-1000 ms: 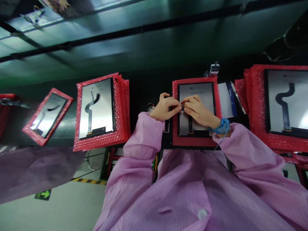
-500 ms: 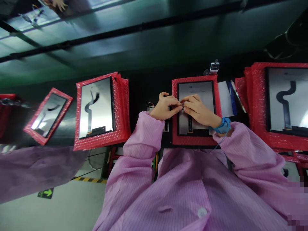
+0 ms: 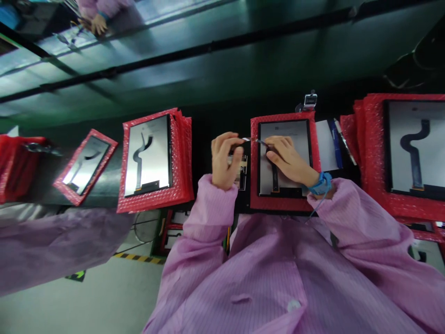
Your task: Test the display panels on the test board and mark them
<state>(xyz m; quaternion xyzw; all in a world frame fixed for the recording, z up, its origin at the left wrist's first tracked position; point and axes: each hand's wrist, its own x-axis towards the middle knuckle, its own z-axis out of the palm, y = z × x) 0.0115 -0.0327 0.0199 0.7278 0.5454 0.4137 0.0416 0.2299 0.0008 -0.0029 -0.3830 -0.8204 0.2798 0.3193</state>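
Note:
A display panel [image 3: 292, 132] lies on a red bubble-wrap sheet [image 3: 278, 203] in front of me. My right hand [image 3: 287, 160], with a blue wrist strap [image 3: 322, 183], is over the panel, its fingers closed on the upper part of the dark flex cable [image 3: 275, 178]. Left of the panel, my left hand [image 3: 225, 160] is raised, thumb bent inward. Its fingertips pinch one end of a small, thin shiny strip [image 3: 247, 139] that reaches toward the right hand. Below the left hand lies a small board-like item [image 3: 243, 172], partly covered.
Stacks of red-wrapped panels stand at left [image 3: 148, 157] and right [image 3: 415, 153]. A smaller wrapped panel [image 3: 85, 164] is farther left. Pens [image 3: 336, 144] lie on white paper [image 3: 324, 139], near a metal counter [image 3: 310, 100]. Another person's sleeve [image 3: 62, 246] shows at lower left.
My left hand has moved left, away from the right hand, and the thin strip now shows between them. The right hand stays over the panel. The view has shifted slightly.

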